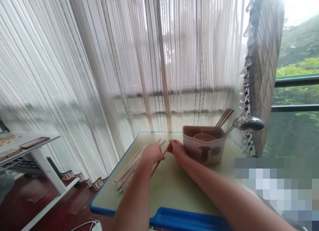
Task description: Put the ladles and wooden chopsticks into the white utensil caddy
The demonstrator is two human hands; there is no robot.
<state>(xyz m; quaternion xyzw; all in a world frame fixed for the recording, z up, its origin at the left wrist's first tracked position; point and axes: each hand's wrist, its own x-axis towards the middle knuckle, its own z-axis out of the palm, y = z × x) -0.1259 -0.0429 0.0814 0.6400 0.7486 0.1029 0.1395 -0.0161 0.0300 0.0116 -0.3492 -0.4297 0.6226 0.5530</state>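
A loose bundle of pale wooden chopsticks [129, 168] lies slantwise on the left half of the small table. My left hand [152, 152] is over the bundle's right side, its fingers closed around chopsticks whose tips poke out beyond it. One darker chopstick [156, 168] slants between my hands, apart from the bundle. Its upper end is pinched in the fingers of my right hand [175, 147]; my left fingertips touch it lower down. Just right of my right hand stands a brown-and-cream utensil holder [193, 152], with several chopsticks [223, 118] and a slotted metal ladle [250, 123] leaning out of it.
The pale table top [184, 191] has a raised blue edge [189, 217]. Sheer striped curtains [129, 58] hang behind it. At left stands a white table [50, 139] with a brown tray [34, 142]. A white power strip [96, 225] with a cord lies on the dark red floor.
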